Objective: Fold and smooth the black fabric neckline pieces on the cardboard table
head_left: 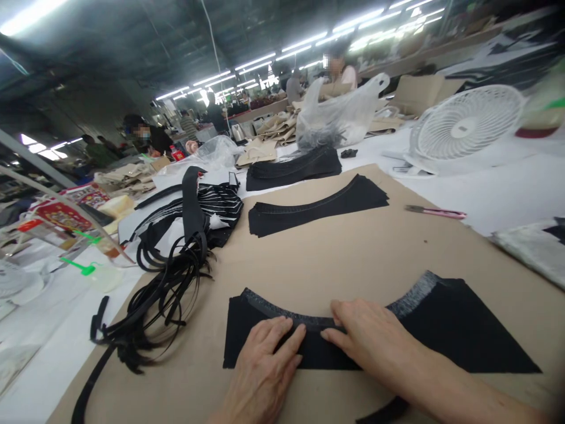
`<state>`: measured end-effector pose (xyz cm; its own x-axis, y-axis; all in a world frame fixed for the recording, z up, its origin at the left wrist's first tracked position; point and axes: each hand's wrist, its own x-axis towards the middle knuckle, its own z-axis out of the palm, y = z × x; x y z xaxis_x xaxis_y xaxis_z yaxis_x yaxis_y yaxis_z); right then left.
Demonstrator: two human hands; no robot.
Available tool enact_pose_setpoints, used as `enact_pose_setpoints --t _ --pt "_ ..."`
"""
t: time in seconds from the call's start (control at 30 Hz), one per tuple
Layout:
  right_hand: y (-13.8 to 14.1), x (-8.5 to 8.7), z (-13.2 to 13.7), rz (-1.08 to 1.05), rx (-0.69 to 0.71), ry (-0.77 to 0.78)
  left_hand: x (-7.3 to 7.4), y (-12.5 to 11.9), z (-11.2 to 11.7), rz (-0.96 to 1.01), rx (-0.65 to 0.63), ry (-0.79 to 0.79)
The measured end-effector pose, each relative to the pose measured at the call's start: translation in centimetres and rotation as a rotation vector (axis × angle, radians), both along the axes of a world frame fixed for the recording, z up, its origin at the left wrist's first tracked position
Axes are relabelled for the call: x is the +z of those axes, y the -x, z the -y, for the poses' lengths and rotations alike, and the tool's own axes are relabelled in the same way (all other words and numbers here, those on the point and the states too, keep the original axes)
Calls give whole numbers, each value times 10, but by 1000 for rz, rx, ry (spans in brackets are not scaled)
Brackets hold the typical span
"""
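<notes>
A black fabric panel (468, 330) with a curved upper edge lies flat on the brown paper before me. Along its curve runs a greyish, rough-looking band (415, 297), covered in the middle by a narrow black strip (309, 321). My left hand (267, 359) rests on the panel's left half, fingers stretched out and their tips at the strip. Just right of it, my right hand (371, 335) has thumb and forefinger closed around the curved edge and strip. The palm side of the right hand and its other fingers are hidden.
Loose black strips (172, 282) hang in a tangle at left. Stacked black panels (318, 203) lie farther back. Pink-handled tweezers (436, 212) and a white fan (468, 123) are at right. Green-tipped bottles (103, 277) stand left. People work in the background.
</notes>
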<state>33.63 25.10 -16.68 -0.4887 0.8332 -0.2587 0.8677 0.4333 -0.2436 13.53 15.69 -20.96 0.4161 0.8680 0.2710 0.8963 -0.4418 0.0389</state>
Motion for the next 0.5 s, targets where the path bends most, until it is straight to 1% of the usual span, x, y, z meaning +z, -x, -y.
enact_pose_setpoints --t 0.1,0.2,0.27,0.37,0.5 --pt "-20 6 -7 -68 -23 43 0 -3 -1 -5 2 -31" --pt "-39 11 -14 -124 4 140 -1 -3 -2 7 7 -51" --pt "-48 11 -18 -135 9 176 -1 -3 -3 2 5 -57" --pt "-54 8 -21 -110 -11 181 0 -5 -5 -4 -5 -95" --pt "-53 5 -22 -47 -28 189 -2 -11 -7 46 32 -212"
